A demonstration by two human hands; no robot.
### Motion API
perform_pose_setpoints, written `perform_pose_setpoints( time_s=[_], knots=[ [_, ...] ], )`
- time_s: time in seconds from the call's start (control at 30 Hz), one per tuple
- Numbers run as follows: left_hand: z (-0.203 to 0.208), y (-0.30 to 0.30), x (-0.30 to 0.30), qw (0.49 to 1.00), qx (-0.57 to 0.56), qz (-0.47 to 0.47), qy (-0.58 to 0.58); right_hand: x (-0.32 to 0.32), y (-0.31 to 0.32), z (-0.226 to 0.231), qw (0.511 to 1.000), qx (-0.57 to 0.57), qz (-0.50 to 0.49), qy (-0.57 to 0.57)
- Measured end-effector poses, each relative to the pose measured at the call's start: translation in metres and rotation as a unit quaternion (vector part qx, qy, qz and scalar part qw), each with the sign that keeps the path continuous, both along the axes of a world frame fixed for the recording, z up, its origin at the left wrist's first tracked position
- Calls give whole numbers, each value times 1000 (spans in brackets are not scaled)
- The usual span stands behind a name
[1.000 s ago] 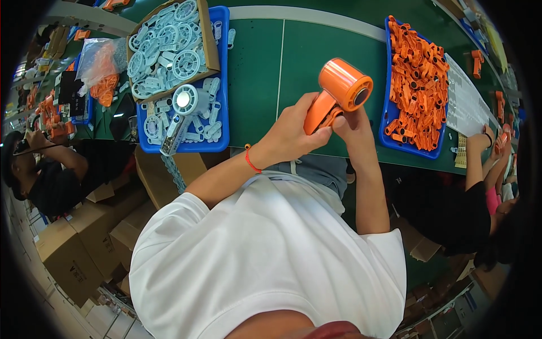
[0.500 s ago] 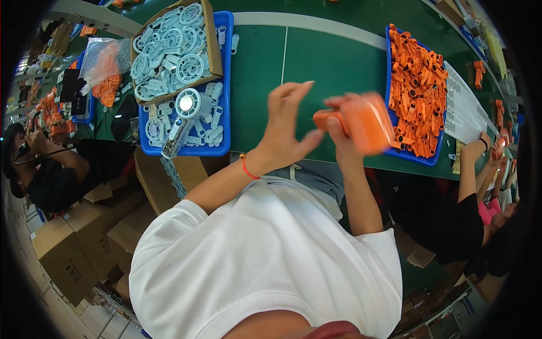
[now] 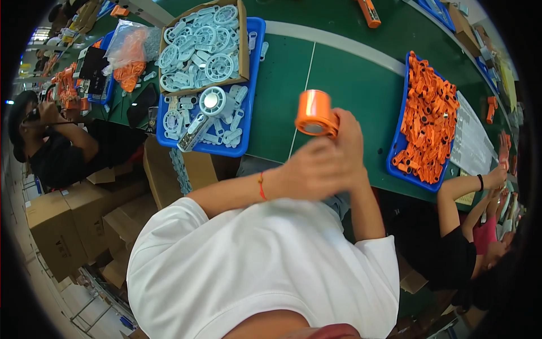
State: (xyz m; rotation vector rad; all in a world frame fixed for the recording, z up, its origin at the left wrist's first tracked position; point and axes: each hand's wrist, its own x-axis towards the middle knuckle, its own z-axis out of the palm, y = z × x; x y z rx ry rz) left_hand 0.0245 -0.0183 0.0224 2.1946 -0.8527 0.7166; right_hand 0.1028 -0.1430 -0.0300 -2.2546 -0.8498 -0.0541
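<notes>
Above a green table (image 3: 350, 73), an orange fan (image 3: 315, 113) held up in both hands, its round head at the top and tilted toward the left, its handle hidden in the grip. Right hand (image 3: 345, 141) wrapped around the lower part of the fan, fingers clenched on it. Left hand (image 3: 307, 169) pressed in just below and in front, fingers curled against the right hand and the fan's base; blurred, so exact contact hard to make out. A red string on the left wrist.

To the left on the table, a blue tray (image 3: 254, 68) of pale plastic parts, a cardboard box (image 3: 244, 45) of round white grilles set in its far half, and a pale fan (image 3: 203, 113) lying across the near half. To the right, well apart from the hands, a second blue tray (image 3: 398, 147) heaped with orange parts (image 3: 429, 118). Beside it, sheets of paper (image 3: 471, 141). At both edges of the view, other seated workers. Cardboard cartons (image 3: 53, 226) stacked on the floor at lower left.
</notes>
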Motion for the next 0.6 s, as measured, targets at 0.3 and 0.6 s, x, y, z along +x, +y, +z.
perform_pose_setpoints(
  time_s=[0.3, 0.6],
  knots=[
    [-34, 18, 31, 954, 216, 168, 120, -2, -44, 1, 998, -45, 35, 29],
    [-39, 13, 35, 956, 189, 176, 142, -6, -41, -8, 999, -18, 14, -34]
  ],
)
